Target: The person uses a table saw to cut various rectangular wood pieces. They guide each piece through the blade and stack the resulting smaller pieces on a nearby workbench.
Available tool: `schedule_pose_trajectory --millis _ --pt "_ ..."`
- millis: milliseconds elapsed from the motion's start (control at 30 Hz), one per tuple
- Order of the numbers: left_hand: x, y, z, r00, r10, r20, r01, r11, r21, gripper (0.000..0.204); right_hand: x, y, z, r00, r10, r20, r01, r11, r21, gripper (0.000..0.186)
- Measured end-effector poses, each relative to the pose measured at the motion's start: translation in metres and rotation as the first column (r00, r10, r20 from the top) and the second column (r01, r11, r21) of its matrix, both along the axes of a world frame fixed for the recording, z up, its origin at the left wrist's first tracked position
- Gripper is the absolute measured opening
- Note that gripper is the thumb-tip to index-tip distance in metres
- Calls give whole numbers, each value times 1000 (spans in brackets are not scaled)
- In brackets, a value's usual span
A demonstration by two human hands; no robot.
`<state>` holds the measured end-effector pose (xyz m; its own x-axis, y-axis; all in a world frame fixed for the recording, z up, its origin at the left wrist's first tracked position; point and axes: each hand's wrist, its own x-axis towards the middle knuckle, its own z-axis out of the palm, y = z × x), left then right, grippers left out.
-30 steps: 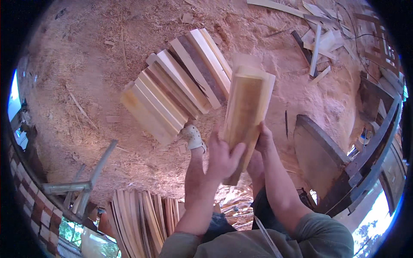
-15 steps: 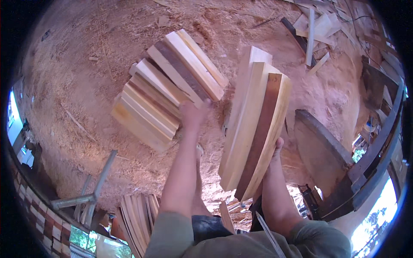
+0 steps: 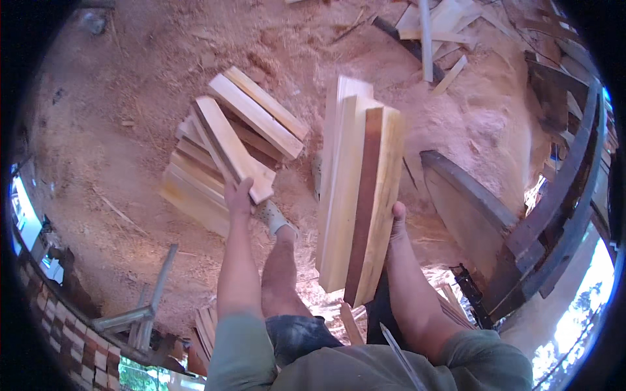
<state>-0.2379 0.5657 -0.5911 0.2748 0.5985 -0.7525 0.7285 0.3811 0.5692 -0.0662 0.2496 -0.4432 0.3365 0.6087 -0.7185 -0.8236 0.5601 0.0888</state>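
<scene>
In the head view, my left hand [image 3: 238, 195] grips the near end of a light board with a dark edge [image 3: 225, 140], lifted over a fanned pile of mixed wooden boards [image 3: 257, 111] on the ground. My right hand [image 3: 398, 218] holds an upright-angled bundle of boards [image 3: 345, 195], pale ones and a reddish-brown one, with its thumb showing on the right side and the other fingers hidden behind the wood.
My clog-shod foot [image 3: 277, 221] stands below the pile on sawdust-covered ground [image 3: 124, 156]. Scrap wood [image 3: 443, 32] lies at the upper right, curved dark timbers [image 3: 554, 202] and a broad panel [image 3: 463, 195] at the right, a metal frame [image 3: 134, 316] and stacked blocks [image 3: 72, 332] at lower left.
My left hand has left the bundle, reached into the pile and now lifts a board from it. The bundle in my right hand has swung upright and shifted a little left.
</scene>
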Motion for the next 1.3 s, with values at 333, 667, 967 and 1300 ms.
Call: schedule_pose_trajectory --millis 333,667,967,1300 --pt "-120 -30 246 972 87 216 -12 945 -328 50 -45 -32 188 959 219 177 -149 928 -342 93" --pt "-101 -50 367 984 -58 170 156 745 -649 67 -131 -149 421 714 -239 658 444 882 -161 85" --pt "-88 -91 417 945 -85 317 233 853 -467 63 -179 -328 484 480 -345 807 863 351 -363 82" --pt "-52 -236 475 920 -7 392 155 924 -348 62 -72 -624 488 833 62 550 549 36 -835 72"
